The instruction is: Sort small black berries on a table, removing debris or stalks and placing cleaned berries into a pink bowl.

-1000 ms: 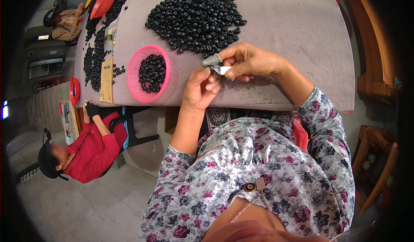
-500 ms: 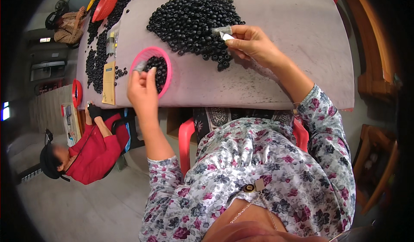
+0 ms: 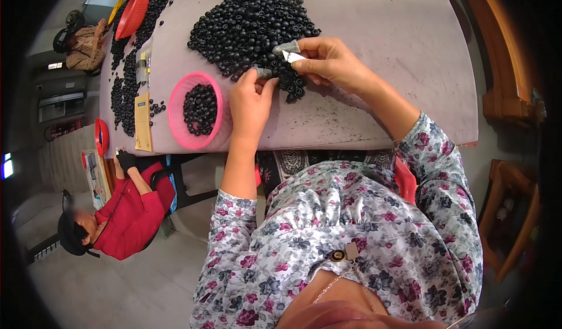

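I see my right hand (image 3: 328, 65) pinching a small white blade (image 3: 291, 55) between covered thumb and forefinger at the edge of the black bead pile (image 3: 252, 27). My left hand (image 3: 250, 103) reaches in, fingertips together on one bead, beside the pink bowl (image 3: 175, 115).

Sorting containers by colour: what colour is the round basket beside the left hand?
Pink round plastic basket, seen best in the head view.

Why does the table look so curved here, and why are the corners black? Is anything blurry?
Head view: the fisheye lens bends the straight edge of the grey-mauve table and leaves a black rim round the picture. Light is soft and even, with only faint shadows under the left hand and right hand. The heap of small black round pieces is sharp; the chin at the bottom edge is blurred.
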A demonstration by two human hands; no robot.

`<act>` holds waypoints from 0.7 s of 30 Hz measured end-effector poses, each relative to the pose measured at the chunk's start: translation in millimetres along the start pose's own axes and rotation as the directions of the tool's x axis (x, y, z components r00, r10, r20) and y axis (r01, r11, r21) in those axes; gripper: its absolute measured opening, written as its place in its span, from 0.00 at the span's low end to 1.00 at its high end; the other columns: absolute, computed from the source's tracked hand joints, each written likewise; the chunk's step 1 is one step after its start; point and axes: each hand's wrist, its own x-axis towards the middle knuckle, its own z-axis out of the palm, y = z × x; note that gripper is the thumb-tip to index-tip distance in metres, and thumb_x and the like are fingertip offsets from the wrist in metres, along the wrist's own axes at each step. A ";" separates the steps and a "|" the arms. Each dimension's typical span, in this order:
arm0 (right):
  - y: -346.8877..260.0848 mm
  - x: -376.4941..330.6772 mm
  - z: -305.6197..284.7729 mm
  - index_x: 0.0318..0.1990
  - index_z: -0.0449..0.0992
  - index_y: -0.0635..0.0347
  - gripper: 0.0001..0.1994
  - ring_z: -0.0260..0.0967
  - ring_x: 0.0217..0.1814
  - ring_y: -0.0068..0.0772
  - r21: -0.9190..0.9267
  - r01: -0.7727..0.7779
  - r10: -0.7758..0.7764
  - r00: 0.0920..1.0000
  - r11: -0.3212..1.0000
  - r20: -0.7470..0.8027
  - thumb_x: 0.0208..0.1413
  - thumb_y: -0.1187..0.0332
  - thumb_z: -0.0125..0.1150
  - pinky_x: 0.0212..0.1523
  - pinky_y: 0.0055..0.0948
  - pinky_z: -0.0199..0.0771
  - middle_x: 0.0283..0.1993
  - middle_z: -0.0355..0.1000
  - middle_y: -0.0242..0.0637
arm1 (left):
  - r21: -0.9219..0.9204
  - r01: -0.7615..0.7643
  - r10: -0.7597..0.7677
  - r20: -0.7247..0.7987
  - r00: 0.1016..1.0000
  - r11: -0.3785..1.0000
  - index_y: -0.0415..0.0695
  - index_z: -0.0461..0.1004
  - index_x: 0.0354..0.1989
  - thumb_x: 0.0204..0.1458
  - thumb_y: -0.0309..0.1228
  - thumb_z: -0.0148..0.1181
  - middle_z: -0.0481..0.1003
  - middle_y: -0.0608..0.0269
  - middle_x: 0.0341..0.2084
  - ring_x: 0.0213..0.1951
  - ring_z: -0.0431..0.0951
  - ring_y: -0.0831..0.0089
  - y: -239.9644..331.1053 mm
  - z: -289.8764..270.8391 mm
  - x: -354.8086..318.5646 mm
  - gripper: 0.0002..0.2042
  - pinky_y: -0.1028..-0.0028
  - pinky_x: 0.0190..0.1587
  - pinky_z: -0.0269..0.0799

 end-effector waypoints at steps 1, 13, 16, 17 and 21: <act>0.3 -0.6 -0.7 0.51 0.78 0.63 0.13 0.60 0.20 0.08 0.003 -0.004 0.004 1.000 1.000 0.009 0.60 0.68 0.62 0.18 0.13 0.55 0.25 0.70 0.22 | 0.032 -0.031 0.031 0.005 1.000 0.999 0.36 0.70 0.28 0.49 0.28 0.69 0.74 0.53 0.25 0.23 0.75 0.61 2.0 0.1 -2.0 0.12 0.65 0.27 0.68; 0.4 -1.5 4.4 0.54 0.77 0.63 0.16 0.60 0.21 0.11 -0.059 -0.015 0.015 1.000 0.998 0.013 0.59 0.72 0.62 0.20 0.17 0.58 0.27 0.71 0.25 | 0.134 -0.079 0.072 0.054 0.996 0.988 0.38 0.72 0.30 0.49 0.27 0.68 0.72 0.55 0.27 0.25 0.75 0.59 -2.8 -20.4 -24.0 0.09 0.64 0.29 0.70; 0.6 -1.4 5.5 0.54 0.77 0.64 0.16 0.60 0.21 0.12 -0.068 -0.023 0.025 0.999 0.997 0.034 0.59 0.72 0.63 0.20 0.18 0.58 0.27 0.71 0.25 | 0.128 -0.091 0.084 0.061 0.995 0.988 0.39 0.72 0.32 0.49 0.28 0.67 0.72 0.54 0.29 0.26 0.75 0.58 1.9 -19.6 -19.2 0.10 0.63 0.30 0.70; 1.0 -1.1 5.6 0.54 0.77 0.64 0.16 0.60 0.20 0.12 -0.059 -0.026 0.029 0.999 0.998 0.043 0.59 0.72 0.63 0.20 0.18 0.59 0.27 0.71 0.25 | 0.119 -0.106 0.099 0.069 0.993 0.987 0.39 0.72 0.33 0.49 0.28 0.67 0.72 0.54 0.30 0.26 0.75 0.58 -2.0 -18.5 -18.2 0.10 0.63 0.31 0.70; 1.9 -1.2 4.1 0.54 0.77 0.64 0.16 0.60 0.20 0.13 -0.044 -0.027 0.029 0.999 0.999 0.040 0.58 0.73 0.63 0.20 0.18 0.59 0.27 0.71 0.26 | 0.158 -0.133 0.117 0.106 0.987 0.978 0.40 0.72 0.37 0.49 0.28 0.67 0.71 0.55 0.31 0.28 0.76 0.57 2.6 -20.6 -15.1 0.10 0.62 0.31 0.70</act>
